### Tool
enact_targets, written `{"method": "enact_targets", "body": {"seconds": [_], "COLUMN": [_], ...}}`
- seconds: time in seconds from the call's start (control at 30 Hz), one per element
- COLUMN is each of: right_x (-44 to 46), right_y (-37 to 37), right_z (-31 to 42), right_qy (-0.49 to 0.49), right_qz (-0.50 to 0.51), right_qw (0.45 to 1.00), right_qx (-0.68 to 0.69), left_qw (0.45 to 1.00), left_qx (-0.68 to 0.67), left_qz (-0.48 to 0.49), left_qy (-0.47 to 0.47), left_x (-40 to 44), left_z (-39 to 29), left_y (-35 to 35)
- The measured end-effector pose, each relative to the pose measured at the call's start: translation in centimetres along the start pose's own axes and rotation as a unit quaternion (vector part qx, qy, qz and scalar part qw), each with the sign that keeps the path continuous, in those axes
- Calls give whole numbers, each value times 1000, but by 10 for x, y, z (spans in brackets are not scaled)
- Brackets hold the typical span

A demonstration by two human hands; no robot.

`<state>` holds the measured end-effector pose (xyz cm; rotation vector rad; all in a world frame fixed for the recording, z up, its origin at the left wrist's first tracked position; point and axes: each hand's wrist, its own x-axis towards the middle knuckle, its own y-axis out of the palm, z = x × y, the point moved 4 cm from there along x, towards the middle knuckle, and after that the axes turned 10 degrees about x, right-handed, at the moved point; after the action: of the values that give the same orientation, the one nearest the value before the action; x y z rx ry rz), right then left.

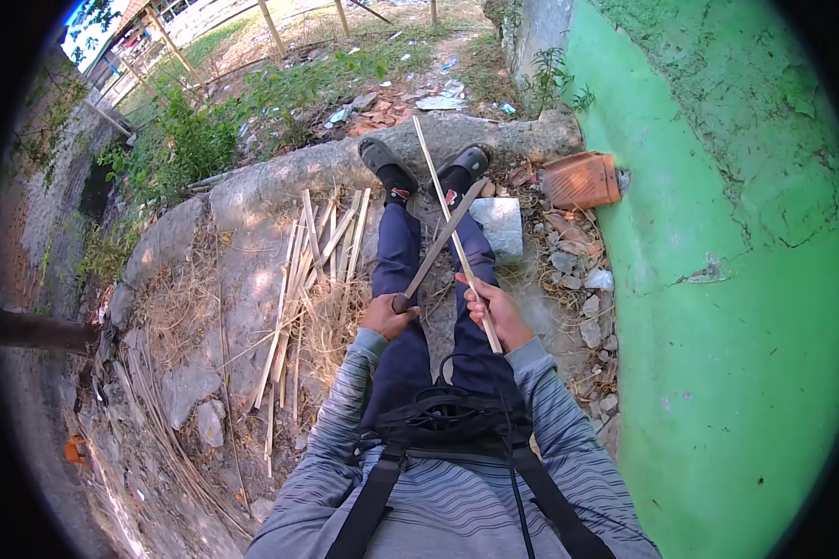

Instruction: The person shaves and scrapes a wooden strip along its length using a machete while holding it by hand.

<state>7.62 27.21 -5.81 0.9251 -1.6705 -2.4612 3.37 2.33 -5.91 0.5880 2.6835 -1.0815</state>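
strip (pixel 462 253), crossing knife (pixel 429 262), wall (pixel 718 326) well apart

No lettering, number or sign can be read. Beside the curved grey stone ledge (pixel 280 177), the black fabric sock on the left foot (pixel 397 177) and the black fabric sock on the right foot (pixel 455 179) each bear a red-and-white mark (pixel 400 193), too small to decipher.

Cracked green wall (pixel 718 289) beside sun-dappled ground (pixel 248 256) and low ledge (pixel 289 177).
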Motion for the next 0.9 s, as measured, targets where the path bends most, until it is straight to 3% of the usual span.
{"method": "enact_targets", "body": {"seconds": [0.1, 0.27, 0.37, 0.43, 0.57, 0.77, 0.9], "right_x": [14, -6, -38, -48, -61, -65, -48], "right_y": [-16, -9, -8, -28, -22, 0, -7], "right_z": [-6, -26, -47, -52, -33, -33, -31], "right_qy": [12, 4, 64, 11, -84, -111, -74], "right_qz": [-21, -116, -136, -137, -91, -85, -61], "right_qw": [1000, 993, 989, 981, 972, 984, 995], "right_qx": [13, 28, 6, -139, -200, -113, -31], "left_qw": [999, 1000, 997, 997, 997, 992, 983], "left_qx": [52, -19, -71, -69, -57, -1, 70], "left_qz": [3, -13, -22, -27, -32, -108, -144], "left_qy": [0, -3, -27, -33, -36, 59, 93], "left_x": [-7, -13, -26, -36, -51, -55, -60], "left_z": [-2, 16, 13, 12, 15, 12, -11], "left_y": [3, 6, -7, -21, -38, -37, -33]}}
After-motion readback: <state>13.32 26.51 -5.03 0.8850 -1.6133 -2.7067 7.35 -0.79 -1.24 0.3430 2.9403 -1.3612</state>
